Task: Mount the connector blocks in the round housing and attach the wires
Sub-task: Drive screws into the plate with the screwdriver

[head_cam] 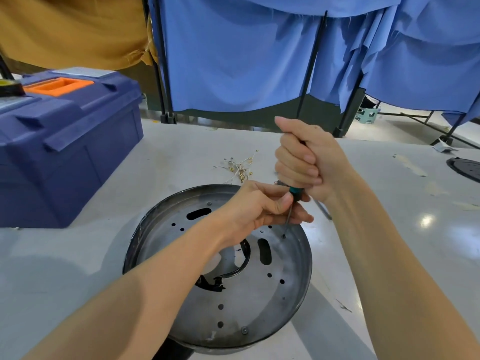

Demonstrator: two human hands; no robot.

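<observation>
Low centre on the table [78, 255]: round housing [293, 294], open side up. The right hand [304, 154] is fisted round the screwdriver [294, 192] handle; the left hand [257, 209] pinches the shaft under the teal collar, steadying it. Tip meets a screw [284, 236] near the housing's right rim. Best: keep shaft upright, press down, turn slowly so it doesn't slip. Loose wires [240, 166] lie behind the housing, mid-frame. Can't make out connector blocks.

R hand [304, 157] grips screwdriver [295, 190] near-upright, L hand [259, 206] pinches its shaft, tip at hole in round housing [259, 307].
</observation>
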